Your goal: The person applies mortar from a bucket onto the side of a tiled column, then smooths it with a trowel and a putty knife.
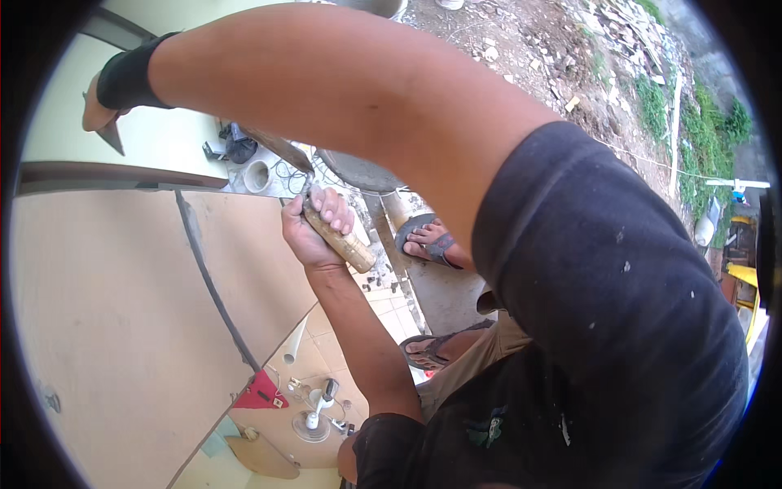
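My left hand is closed around the thick wooden handle of a trowel. Its blade runs up and left until my right forearm covers the rest. At the upper left, my right hand is raised against the pale wall, with a black band on the wrist. Out of its closed fingers points a small, dark, triangular blade; the handle is hidden in the grip.
A dark seam divides a large beige panel on the left. Below stand a round tub, a small bucket and cables. A fan is at the bottom. Rubble covers the ground beyond my sandalled feet.
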Action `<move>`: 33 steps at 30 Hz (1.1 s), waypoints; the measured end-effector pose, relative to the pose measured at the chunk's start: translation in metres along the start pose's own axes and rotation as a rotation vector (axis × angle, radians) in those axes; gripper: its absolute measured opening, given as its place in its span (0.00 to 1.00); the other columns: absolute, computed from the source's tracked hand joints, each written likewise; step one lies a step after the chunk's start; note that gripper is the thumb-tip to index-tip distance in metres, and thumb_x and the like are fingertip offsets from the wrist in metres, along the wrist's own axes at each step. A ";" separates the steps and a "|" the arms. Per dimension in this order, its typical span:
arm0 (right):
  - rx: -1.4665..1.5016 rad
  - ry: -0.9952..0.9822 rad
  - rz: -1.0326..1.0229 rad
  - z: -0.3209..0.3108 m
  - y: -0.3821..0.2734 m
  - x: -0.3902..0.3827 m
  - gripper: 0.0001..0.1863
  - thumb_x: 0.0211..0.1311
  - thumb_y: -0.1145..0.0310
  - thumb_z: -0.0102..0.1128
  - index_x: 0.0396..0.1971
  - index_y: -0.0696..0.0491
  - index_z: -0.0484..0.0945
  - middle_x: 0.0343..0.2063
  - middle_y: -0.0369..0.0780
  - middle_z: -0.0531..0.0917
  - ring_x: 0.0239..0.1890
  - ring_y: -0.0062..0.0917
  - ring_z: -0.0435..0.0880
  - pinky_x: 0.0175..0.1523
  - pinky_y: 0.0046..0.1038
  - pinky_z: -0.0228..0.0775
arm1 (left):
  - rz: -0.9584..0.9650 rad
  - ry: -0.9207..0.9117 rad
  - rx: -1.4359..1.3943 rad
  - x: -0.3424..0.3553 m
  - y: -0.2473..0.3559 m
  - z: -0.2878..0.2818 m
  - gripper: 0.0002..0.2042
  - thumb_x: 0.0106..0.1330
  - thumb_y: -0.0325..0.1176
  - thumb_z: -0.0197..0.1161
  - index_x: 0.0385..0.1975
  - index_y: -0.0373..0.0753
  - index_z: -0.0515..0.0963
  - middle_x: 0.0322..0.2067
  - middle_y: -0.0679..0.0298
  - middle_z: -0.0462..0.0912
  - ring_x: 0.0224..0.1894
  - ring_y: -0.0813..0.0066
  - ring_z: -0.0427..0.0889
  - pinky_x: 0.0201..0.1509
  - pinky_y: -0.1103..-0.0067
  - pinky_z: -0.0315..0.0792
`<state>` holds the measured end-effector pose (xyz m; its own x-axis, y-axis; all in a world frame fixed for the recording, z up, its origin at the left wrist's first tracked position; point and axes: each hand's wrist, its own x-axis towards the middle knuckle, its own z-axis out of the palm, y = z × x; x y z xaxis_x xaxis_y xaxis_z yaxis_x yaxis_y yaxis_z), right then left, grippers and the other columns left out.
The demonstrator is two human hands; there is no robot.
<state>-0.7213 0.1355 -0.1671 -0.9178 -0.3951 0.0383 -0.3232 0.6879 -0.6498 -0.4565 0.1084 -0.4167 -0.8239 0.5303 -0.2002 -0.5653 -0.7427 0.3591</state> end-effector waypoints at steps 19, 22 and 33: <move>-0.457 -0.234 -0.776 0.078 0.024 -0.197 0.04 0.46 0.72 0.62 0.21 0.55 0.82 0.21 0.42 0.83 0.26 0.33 0.85 0.31 0.33 0.76 | -0.188 0.129 -0.103 -0.008 -0.010 -0.039 0.15 0.66 0.44 0.45 0.24 0.43 0.73 0.15 0.67 0.73 0.18 0.74 0.74 0.27 0.74 0.76; -0.432 -0.260 -0.792 0.085 0.030 -0.198 0.04 0.46 0.71 0.61 0.22 0.55 0.82 0.21 0.42 0.83 0.26 0.34 0.84 0.32 0.33 0.76 | -0.115 0.185 -0.051 -0.013 -0.011 -0.042 0.16 0.64 0.46 0.47 0.20 0.42 0.66 0.15 0.66 0.69 0.15 0.74 0.69 0.20 0.75 0.68; -0.417 -0.298 -0.810 0.087 0.049 -0.196 0.05 0.48 0.71 0.61 0.23 0.56 0.81 0.22 0.43 0.82 0.27 0.36 0.83 0.33 0.34 0.75 | -0.042 0.186 0.025 -0.012 -0.002 -0.044 0.16 0.65 0.45 0.45 0.21 0.41 0.67 0.15 0.65 0.68 0.14 0.73 0.67 0.20 0.76 0.65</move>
<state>-0.5373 0.1931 -0.2727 -0.3017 -0.9451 0.1255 -0.9430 0.2763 -0.1856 -0.4479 0.0857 -0.4548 -0.7943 0.4740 -0.3800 -0.6001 -0.7098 0.3689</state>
